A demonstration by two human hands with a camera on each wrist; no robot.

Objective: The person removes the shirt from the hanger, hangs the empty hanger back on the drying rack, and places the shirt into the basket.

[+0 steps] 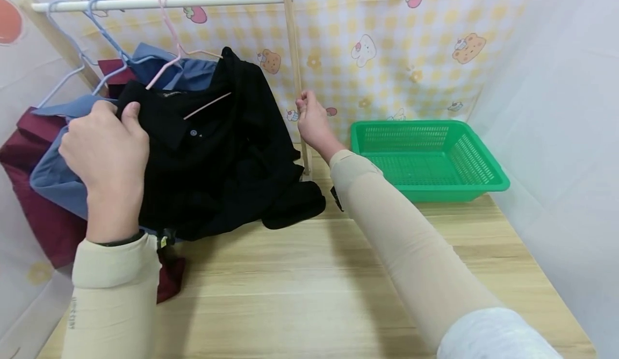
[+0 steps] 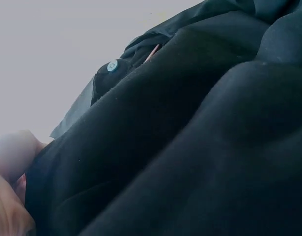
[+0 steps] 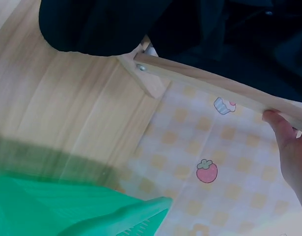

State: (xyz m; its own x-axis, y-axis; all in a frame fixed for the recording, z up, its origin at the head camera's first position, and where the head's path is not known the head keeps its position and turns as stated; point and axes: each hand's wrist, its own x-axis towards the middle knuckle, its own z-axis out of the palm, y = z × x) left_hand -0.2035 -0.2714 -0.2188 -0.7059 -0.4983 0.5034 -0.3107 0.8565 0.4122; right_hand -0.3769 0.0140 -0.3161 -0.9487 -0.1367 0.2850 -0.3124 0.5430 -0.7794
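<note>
My left hand (image 1: 108, 149) grips a black collared shirt (image 1: 208, 187) near its collar, at the left of the head view. The shirt hangs on a pink hanger (image 1: 178, 50), whose far arm shows above the neck opening. In the left wrist view a button (image 2: 112, 65) and dark cloth (image 2: 155, 128) stretch away from the thumb. My right hand (image 1: 315, 122) holds the right wooden post of the clothes rack (image 1: 293, 42). The right wrist view has the thumb (image 3: 273, 120) pressed against the post (image 3: 205, 81), the other fingers mostly hidden.
Blue hangers (image 1: 103, 28) carry a blue garment (image 1: 53, 181) and a maroon garment (image 1: 34, 203) left of the shirt. A green plastic basket (image 1: 430, 189) stands right of the rack on the wooden table (image 1: 280, 294). A checked cloth (image 1: 387, 20) covers the back wall.
</note>
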